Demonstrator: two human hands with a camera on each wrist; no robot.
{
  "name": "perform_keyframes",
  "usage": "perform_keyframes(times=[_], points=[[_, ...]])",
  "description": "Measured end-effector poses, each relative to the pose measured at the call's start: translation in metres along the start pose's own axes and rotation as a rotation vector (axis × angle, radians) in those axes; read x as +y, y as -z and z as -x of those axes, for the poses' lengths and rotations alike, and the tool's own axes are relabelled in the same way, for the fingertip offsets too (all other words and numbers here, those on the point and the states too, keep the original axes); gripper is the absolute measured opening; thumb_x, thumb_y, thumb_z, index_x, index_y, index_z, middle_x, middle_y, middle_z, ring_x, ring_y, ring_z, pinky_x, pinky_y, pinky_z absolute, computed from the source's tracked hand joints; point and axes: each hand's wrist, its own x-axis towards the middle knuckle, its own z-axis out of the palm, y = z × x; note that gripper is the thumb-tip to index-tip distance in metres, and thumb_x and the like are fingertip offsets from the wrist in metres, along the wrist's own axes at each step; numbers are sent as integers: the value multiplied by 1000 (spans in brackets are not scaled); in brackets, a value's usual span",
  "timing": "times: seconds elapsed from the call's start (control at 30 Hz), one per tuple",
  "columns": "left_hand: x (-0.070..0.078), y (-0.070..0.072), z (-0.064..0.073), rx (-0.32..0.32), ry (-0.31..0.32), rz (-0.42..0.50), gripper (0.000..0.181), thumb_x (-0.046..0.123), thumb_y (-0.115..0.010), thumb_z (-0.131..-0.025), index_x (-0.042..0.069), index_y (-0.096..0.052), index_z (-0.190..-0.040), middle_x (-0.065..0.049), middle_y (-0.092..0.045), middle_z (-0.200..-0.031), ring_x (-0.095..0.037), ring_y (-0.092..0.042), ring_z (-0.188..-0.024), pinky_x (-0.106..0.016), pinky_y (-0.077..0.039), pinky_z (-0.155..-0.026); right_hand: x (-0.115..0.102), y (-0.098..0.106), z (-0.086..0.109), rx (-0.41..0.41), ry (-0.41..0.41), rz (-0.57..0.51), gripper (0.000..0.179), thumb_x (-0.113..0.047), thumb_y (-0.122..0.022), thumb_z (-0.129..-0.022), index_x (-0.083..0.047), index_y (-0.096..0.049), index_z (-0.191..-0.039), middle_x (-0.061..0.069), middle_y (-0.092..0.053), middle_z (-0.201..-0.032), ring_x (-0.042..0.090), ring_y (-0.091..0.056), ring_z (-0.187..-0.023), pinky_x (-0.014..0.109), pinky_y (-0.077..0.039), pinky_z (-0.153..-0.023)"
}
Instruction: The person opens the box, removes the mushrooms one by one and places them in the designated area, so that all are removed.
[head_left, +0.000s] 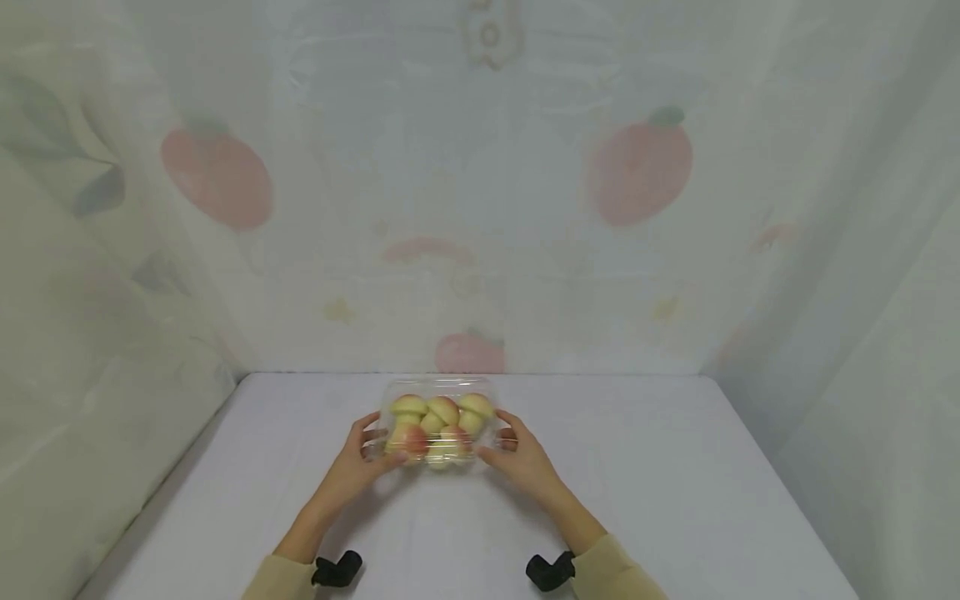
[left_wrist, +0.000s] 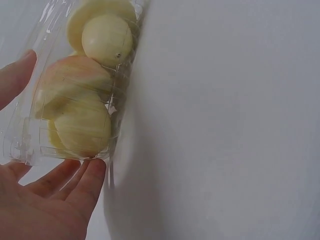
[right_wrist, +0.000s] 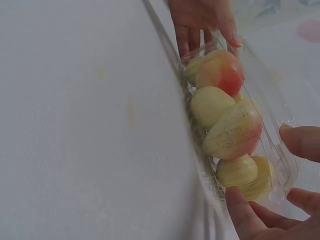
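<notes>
Near edge: two sleeves, cut off by the frame; a black mount at each wrist. Farther in, left hand pinches the left end of a clear box between thumb and fingers; right hand pinches the right end likewise. Box is toward the far middle of the white table; can't tell whether its base touches. Inside, yellowish mushroom-shaped pieces, some flushed red.

Handling, my guess: fairly light; thin plastic, slick, apt to flex or dent if squeezed. Best held low at both ends. Pieces look firm, might shift when tipped.

Unclear: lower pieces overlapped, exact count lost; lid seam muddled by glare. Left wrist view crops the box. Beyond, draped cloth, prints hazy.
</notes>
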Motion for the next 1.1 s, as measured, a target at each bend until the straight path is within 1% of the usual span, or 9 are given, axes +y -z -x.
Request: perform_keyframes(times=[0.17,0.33,0.5,0.73,0.93,1.1], points=[[2,-9,-1,6,-9,-20,94,39,-81,-87,16,-23,-157,-24,-43,-149,-47,-42,-138,-60,-40,-107,2,9,2,-4,5,-3,76,-29,-80,-88,-10,-43,-153,19,-58,-131,35,-58,-119,50,-51,-97],[5,-18,-2,9,-25,-16,93,37,-83,-85,15,-26,-156,-22,-47,-146,-45,-46,-134,-57,-43,-104,6,18,6,7,-5,0,77,-28,-80,-87,-9,-44,-152,21,-57,-131,36,-58,-119,50,-52,-97],[9,-26,-3,-7,-36,0,93,37,-83,-85,17,-27,-156,-21,-48,-145,-45,-46,-135,-58,-43,-104,11,26,10,25,-31,-5,77,-28,-81,-87,-11,-44,-153,20,-56,-132,36,-58,-120,48,-52,-96],[13,-36,-5,-4,-40,5,92,37,-84,-85,17,-29,-155,-21,-50,-143,-45,-46,-133,-57,-44,-103,12,35,14,33,-41,-19,76,-25,-82,-88,-12,-45,-153,20,-56,-132,36,-57,-121,47,-53,-96],[17,-46,-6,-10,-43,18,92,36,-85,-84,16,-30,-154,-20,-51,-142,-43,-48,-131,-54,-47,-99,13,44,18,45,-55,-36,75,-24,-82,-87,-12,-45,-152,19,-57,-130,33,-58,-119,44,-55,-92],[20,-54,-9,-21,-53,13,93,37,-86,-82,16,-31,-154,-21,-51,-141,-42,-50,-128,-52,-48,-96,13,55,21,54,-65,-44,76,-24,-83,-87,-11,-46,-151,19,-56,-129,33,-58,-117,43,-55,-90]])
